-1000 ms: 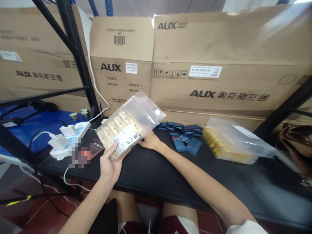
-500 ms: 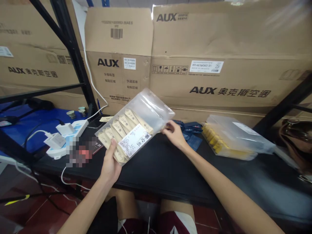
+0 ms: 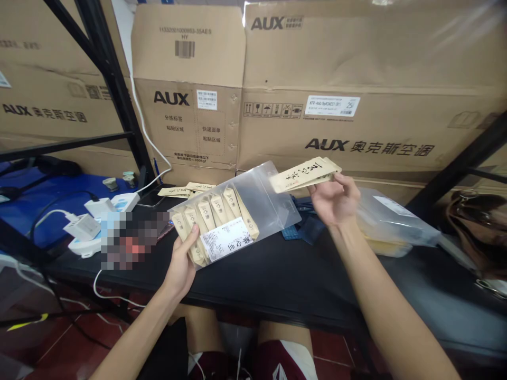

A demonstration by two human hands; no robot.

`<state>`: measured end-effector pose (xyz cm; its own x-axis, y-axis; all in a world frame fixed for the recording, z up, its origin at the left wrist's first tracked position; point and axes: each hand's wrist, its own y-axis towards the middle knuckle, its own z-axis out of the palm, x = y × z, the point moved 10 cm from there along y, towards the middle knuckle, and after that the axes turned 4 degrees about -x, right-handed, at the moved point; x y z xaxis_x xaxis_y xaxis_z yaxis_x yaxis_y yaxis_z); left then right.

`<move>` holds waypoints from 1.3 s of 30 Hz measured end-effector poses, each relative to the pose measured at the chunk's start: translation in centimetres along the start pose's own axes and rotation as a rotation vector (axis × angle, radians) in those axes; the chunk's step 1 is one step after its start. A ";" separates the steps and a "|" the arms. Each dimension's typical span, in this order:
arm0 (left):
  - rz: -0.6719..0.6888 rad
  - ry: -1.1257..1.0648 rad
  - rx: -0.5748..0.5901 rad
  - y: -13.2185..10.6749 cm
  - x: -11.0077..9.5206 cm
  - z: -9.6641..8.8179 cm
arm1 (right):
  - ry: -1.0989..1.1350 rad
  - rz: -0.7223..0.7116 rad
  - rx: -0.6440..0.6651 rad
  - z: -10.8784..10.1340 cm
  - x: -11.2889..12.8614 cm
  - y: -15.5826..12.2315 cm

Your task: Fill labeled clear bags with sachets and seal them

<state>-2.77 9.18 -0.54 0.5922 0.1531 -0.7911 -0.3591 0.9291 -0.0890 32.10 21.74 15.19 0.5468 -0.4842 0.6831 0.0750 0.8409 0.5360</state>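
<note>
Tan sachets (image 3: 304,174) in upturned right hand (image 3: 335,203), beside pouch (image 3: 261,203)

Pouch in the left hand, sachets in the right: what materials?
Pouch, held by the left hand: looks like frosted clear plastic film with a slight sheen; its contents show through hazily. Sachets in the right hand: tan, with a matte kraft-paper look and dark print; any inner lining can't be seen.

Left hand (image 3: 180,265): pouch (image 3: 253,211); right hand (image 3: 335,203): sachets (image 3: 303,174)

Even indoor light, soft shadows; edges warped, right side blurred, faint glare
</note>
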 end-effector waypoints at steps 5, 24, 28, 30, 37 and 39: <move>-0.017 0.002 0.023 0.0 0.2 0.2 | -0.156 0.060 0.134 2.7 -0.5 -1.2; -0.018 0.035 0.021 -0.1 0.5 0.1 | -0.889 -0.215 0.381 8.4 -3.0 -5.9; -0.028 -0.012 -0.007 0.1 0.5 0.1 | -0.719 -0.243 0.120 6.4 -1.2 -4.6; 0.007 -0.080 -0.064 0.2 0.0 -0.1 | -0.544 -0.294 -0.109 3.8 -0.5 -4.3; 0.166 -0.281 -0.155 0.5 -2.4 -0.9 | -0.991 -0.330 0.479 9.1 -12.6 -9.5; 0.169 -0.296 -0.155 0.5 -2.5 -1.0 | -1.074 -0.339 0.839 13.2 -17.7 -12.1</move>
<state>-5.17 8.92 0.76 0.6900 0.4112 -0.5956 -0.5608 0.8240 -0.0808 10.52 16.96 3.22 -0.3214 -0.8984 0.2994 -0.6491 0.4392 0.6211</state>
